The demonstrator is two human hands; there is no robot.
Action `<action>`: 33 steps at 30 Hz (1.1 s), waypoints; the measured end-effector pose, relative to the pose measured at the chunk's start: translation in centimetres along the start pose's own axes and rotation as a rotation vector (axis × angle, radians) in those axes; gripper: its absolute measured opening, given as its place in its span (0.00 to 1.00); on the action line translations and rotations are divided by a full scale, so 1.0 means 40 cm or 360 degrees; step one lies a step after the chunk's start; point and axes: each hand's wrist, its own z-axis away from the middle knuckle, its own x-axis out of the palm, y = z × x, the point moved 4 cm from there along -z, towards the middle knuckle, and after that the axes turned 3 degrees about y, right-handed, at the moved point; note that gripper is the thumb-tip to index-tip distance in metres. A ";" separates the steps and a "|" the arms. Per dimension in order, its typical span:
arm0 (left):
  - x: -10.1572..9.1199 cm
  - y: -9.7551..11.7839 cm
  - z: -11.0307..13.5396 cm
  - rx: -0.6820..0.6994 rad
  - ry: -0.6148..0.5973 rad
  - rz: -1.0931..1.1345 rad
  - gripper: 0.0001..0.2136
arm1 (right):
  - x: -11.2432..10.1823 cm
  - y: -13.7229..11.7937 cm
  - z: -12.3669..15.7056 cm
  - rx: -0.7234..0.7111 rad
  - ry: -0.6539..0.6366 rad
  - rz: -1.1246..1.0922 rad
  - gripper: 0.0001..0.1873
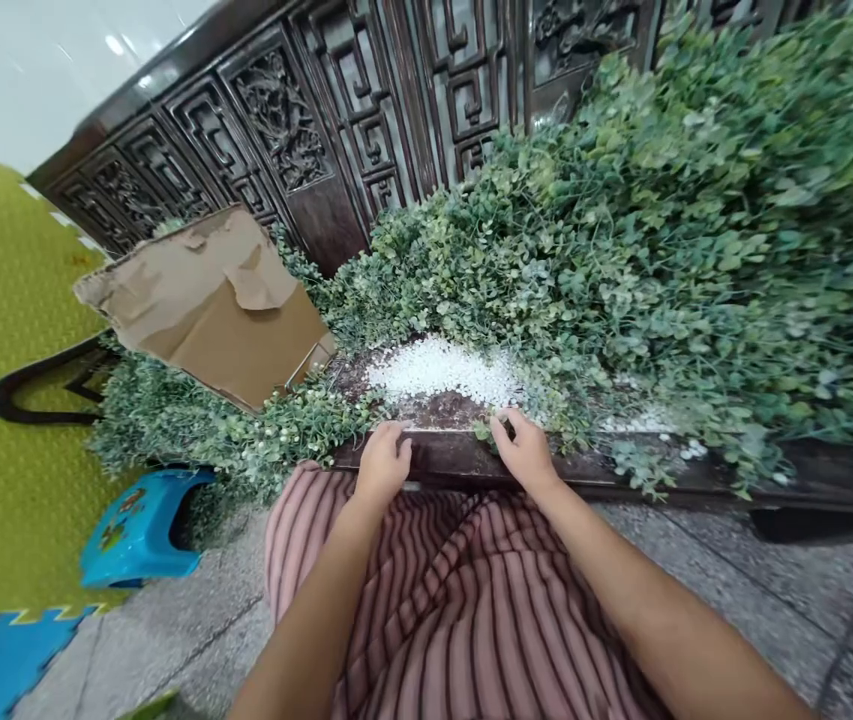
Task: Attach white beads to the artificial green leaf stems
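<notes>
Both my hands are at the front edge of a dark wooden bench [831, 478]. My left hand [382, 460] has its fingers bent and closed at the edge; what they hold, if anything, is too small to make out. To its right, my right hand [527, 452] pinches thumb and forefinger together at a small green leaf sprig [482, 430]. A thin pale line runs along the edge between the hands; I cannot tell whether it is a stem. Just beyond them lies a heap of small white pellets [437, 368].
Artificial leafy greenery [658, 240] piles along the bench. A torn cardboard box [223, 310] leans at left, above a blue plastic stool [145, 530]. A carved wooden backrest [328, 190] stands behind. Yellow foam mat [13, 300] covers the floor at left.
</notes>
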 end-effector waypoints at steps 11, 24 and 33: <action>0.006 -0.159 -0.124 -0.0269 0.0039 -0.0418 0.16 | 0.015 0.013 -0.001 0.0031 -0.0028 0.0040 0.11; -0.013 -0.077 -0.177 -0.0263 0.0065 -0.0423 0.14 | 0.008 0.026 -0.023 0.0444 -0.0036 -0.0175 0.12; 0.020 -0.121 -0.211 -0.0344 -0.0279 -0.0649 0.10 | -0.001 0.018 -0.041 0.0346 -0.0080 -0.0128 0.10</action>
